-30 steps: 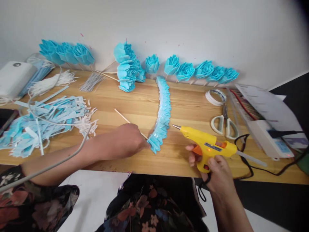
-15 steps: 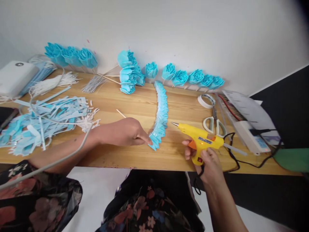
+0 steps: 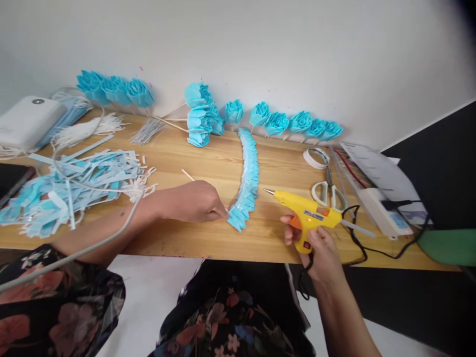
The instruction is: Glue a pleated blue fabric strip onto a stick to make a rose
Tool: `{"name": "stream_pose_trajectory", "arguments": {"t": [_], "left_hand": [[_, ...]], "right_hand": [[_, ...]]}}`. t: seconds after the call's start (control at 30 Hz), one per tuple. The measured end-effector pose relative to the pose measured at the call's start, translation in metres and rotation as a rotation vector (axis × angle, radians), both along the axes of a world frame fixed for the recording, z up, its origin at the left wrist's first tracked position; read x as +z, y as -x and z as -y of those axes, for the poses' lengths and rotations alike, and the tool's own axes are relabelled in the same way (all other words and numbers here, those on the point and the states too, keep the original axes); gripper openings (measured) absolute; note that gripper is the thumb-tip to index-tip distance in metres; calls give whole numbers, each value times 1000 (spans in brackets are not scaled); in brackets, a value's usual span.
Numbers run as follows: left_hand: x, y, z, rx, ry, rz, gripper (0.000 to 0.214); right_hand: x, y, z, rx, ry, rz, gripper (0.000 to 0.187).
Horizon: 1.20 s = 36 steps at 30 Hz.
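A curved strip of overlapping blue petals (image 3: pixel 248 178) lies on the wooden table, its near end bent toward me. My left hand (image 3: pixel 199 202) is closed, with thumb and forefinger pinching the strip's near left edge; the other fingers are curled out of sight. To the right, my right hand (image 3: pixel 323 250) grips a yellow glue gun (image 3: pixel 307 214) by its handle, fingers at the orange trigger. The nozzle points left toward the strip and is apart from it. A clear glue stick (image 3: pixel 359 228) sticks out of the gun's back.
Finished blue flowers (image 3: pixel 277 123) on sticks lean along the wall. Cut blue strips (image 3: pixel 85 183) are heaped at left, near a white power bank (image 3: pixel 31 121) and a phone (image 3: pixel 13 181). Scissors (image 3: pixel 329 191), a tape roll (image 3: pixel 316 157) and a power strip (image 3: pixel 386 213) lie right.
My left fingertips have shifted slightly left along the strip's near end. The glue gun stays almost where it was; the whole view has shifted a little.
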<state>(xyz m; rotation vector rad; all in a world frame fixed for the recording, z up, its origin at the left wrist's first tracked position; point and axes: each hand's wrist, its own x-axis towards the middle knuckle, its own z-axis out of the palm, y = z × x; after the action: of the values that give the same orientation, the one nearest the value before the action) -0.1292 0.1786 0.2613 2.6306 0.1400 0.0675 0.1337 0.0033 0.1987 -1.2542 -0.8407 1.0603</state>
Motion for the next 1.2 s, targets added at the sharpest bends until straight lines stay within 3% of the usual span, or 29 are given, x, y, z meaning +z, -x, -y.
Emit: {"name": "stream_pose_trajectory", "arguments": {"t": [0.2,0.37,0.43,0.57,0.7,0.87,1.2], "left_hand": [[-4,-2,2,59,-29,-74,26],[-2,-1,-6,108,306,-20,20],[-6,-4,-6,164,364,41,20],[-17,-17,2,153,168,169,18],[-26,-27,16,181,-38,165,21],[-32,-30,25,213,-88,132,17],[-30,-32,23,206,339,234,18]], "right_hand": [[-1,-1,2,5,-7,-8,25],[0,0,2,18,1,-11,30],[1,0,2,30,10,-3,33],[1,-1,2,54,8,-20,33],[0,-2,1,58,11,-36,35],[2,0,0,36,-8,-54,34],[2,-1,2,22,-1,-31,36]]}}
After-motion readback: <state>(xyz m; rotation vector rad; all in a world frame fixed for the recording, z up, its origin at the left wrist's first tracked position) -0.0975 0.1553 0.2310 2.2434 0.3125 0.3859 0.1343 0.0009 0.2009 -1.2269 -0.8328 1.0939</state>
